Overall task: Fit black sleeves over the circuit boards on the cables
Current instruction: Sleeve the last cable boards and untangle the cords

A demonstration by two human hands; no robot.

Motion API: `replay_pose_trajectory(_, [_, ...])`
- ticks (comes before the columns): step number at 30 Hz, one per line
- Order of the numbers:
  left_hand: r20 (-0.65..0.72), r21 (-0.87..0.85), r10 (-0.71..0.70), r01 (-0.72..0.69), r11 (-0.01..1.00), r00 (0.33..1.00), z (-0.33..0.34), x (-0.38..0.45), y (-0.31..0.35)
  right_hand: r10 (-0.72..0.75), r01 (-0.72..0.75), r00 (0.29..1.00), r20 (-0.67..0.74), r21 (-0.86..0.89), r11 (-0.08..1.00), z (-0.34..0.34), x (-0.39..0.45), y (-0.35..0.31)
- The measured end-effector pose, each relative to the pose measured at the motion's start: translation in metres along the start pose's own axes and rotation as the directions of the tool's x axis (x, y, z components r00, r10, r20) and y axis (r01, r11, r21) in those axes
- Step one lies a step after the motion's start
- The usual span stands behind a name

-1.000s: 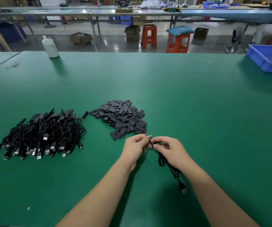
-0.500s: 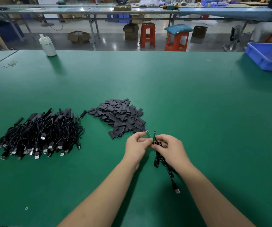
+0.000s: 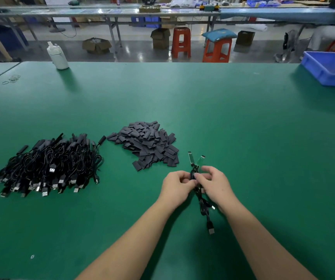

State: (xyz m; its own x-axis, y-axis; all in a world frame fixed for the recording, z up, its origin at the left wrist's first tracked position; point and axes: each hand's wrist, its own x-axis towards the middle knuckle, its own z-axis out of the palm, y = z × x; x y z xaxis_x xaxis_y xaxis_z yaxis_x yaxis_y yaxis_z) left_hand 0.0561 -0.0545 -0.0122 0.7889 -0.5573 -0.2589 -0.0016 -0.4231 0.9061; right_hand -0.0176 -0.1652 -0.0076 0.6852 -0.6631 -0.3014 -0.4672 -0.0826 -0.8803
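Both hands (image 3: 196, 183) pinching bundled black cables (image 3: 202, 201), two bare circuit boards (image 3: 195, 159) upward; no legible writing.

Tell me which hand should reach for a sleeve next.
Probably the left hand. It is nearer the sleeve pile, which lies ahead and to its left. The right hand could then hold the cables, keeping the bare boards pointed up.

light: bright, even, overhead | shadows: soft | glare: floor (image 3: 142, 47) sheen | edges: wide-angle bowing | focus: background soft
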Motion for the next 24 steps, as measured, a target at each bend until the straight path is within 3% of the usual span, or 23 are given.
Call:
replay_pose_trajectory(4, [-0.13,0.292,0.161,-0.117,0.949,0.978,-0.005,0.0,-0.001,0.057,-0.06,0.998,0.028,0.106,0.993,-0.002,0.0,0.003])
replay_pose_trajectory(7, [-0.089,0.311,0.21,-0.173,0.934,0.974,-0.006,0.0,-0.003,0.077,-0.085,0.996,0.044,0.218,0.972,-0.001,0.0,0.001])
replay_pose_trajectory(9, [-0.101,0.187,0.14,-0.119,0.975,0.985,-0.005,0.0,-0.006,0.104,-0.115,0.993,0.059,0.216,0.97,0.002,-0.002,0.003])
replay_pose_trajectory(11, [-0.057,-0.11,0.0,-0.006,0.994,0.998,-0.005,0.0,-0.005,0.108,-0.126,0.991,0.084,0.252,0.96,0.006,-0.004,0.006])
replay_pose_trajectory(13, [0.086,-0.421,-0.107,0.133,0.897,0.991,-0.004,-0.002,-0.002,0.091,-0.122,0.989,0.119,0.29,0.949,0.009,-0.006,0.007])
replay_pose_trajectory(16, [0.161,-0.544,-0.127,0.195,0.816,0.979,-0.006,-0.002,0.001,0.066,-0.111,0.987,0.15,0.316,0.942,0.011,-0.007,0.005])
replay_pose_trajectory(19, [0.056,-0.326,-0.077,0.091,0.941,0.995,-0.014,0.004,0.003,0.051,-0.067,0.997,0.059,0.312,0.948,0.01,-0.007,0.002])
replay_pose_trajectory(21, [-0.069,0.074,0.061,-0.056,0.996,0.996,-0.021,0.009,0.001,0.041,-0.029,0.998,-0.042,0.257,0.966,0.007,-0.007,0.001])
replay_pose_trajectory(23, [-0.069,0.445,0.251,-0.195,0.874,0.966,-0.026,0.008,-0.002,0.005,0.012,0.997,-0.079,0.207,0.978,0.004,-0.007,0.0])
replay_pose_trajectory(24, [-0.047,0.539,0.303,-0.231,0.81,0.952,-0.026,0.008,-0.004,-0.022,0.034,0.998,-0.063,0.191,0.981,0.003,-0.008,-0.001])
